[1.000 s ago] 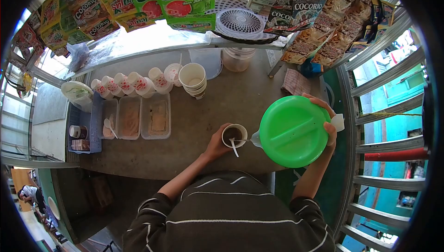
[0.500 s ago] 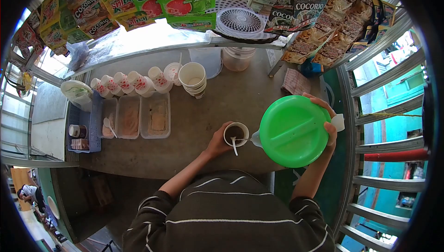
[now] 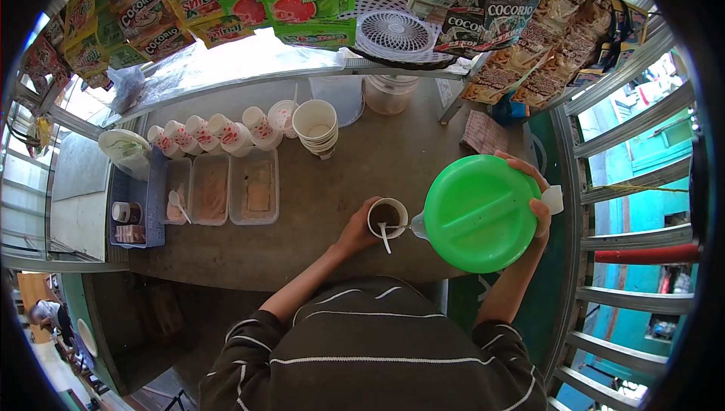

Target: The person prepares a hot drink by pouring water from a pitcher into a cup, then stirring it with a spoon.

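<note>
Around the cup point(image 3: 401, 209), left fingers point(image 3: 367, 210) curl, partly hidden, while right fingers point(image 3: 539, 209) grip the pitcher point(image 3: 480, 215)

Left hand point(image 3: 359, 231) curled, right hand point(image 3: 537, 200) clasped, hands apart.

Brown counter point(image 3: 355, 166) bears stacked cups point(image 3: 316, 126), clear tubs point(image 3: 255, 186) and folded cloth point(image 3: 485, 133).

On the counter point(image 3: 340, 177), three containers point(image 3: 211, 190) are placed side by side; in the left one, a spoon point(image 3: 180, 206) is laid. A basket point(image 3: 156, 184) is put at their left. Behind them, small cups point(image 3: 204, 136) are lined up, followed at right by a cup stack point(image 3: 316, 133). The pitcher point(image 3: 481, 215) is held right of the filled cup point(image 3: 387, 218).
</note>
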Demonstrator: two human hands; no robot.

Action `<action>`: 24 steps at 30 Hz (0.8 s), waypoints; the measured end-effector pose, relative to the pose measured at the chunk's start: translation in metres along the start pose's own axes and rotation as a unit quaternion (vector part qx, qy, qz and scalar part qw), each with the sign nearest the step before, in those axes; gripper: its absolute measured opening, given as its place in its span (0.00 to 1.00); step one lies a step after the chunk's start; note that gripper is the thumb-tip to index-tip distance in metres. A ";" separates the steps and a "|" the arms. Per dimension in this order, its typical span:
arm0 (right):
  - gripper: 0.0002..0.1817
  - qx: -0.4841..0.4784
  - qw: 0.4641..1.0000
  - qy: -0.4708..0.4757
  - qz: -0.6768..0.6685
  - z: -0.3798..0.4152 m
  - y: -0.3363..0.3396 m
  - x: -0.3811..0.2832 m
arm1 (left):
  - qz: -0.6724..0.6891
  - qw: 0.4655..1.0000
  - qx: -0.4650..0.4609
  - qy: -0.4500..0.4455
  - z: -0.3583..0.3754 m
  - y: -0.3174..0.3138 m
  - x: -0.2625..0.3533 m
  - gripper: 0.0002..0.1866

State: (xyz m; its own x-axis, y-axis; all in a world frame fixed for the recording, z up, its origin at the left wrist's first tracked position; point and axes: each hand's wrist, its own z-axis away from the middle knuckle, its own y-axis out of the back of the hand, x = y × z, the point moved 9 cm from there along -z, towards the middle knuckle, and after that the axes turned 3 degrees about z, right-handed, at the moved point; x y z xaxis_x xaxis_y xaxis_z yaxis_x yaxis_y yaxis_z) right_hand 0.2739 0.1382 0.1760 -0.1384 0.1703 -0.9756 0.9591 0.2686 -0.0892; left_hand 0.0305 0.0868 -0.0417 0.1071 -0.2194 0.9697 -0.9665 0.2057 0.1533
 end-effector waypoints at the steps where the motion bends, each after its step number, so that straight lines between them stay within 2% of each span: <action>1: 0.42 0.002 1.000 0.000 0.004 0.000 0.000 0.000 | 0.000 1.000 0.001 0.000 0.000 0.000 0.002 0.39; 24: 0.42 0.004 1.000 0.003 -0.008 0.001 0.006 0.002 | 0.005 0.999 -0.006 0.032 0.000 0.000 -0.003 0.40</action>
State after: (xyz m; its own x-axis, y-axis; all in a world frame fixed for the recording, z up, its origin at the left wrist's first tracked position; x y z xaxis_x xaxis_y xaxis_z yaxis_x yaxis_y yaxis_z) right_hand 0.2794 0.1385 0.1737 -0.1547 0.1717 -0.9729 0.9589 0.2632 -0.1060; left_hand 0.0306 0.0878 -0.0443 0.1117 -0.1551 0.9816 -0.9649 0.2193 0.1445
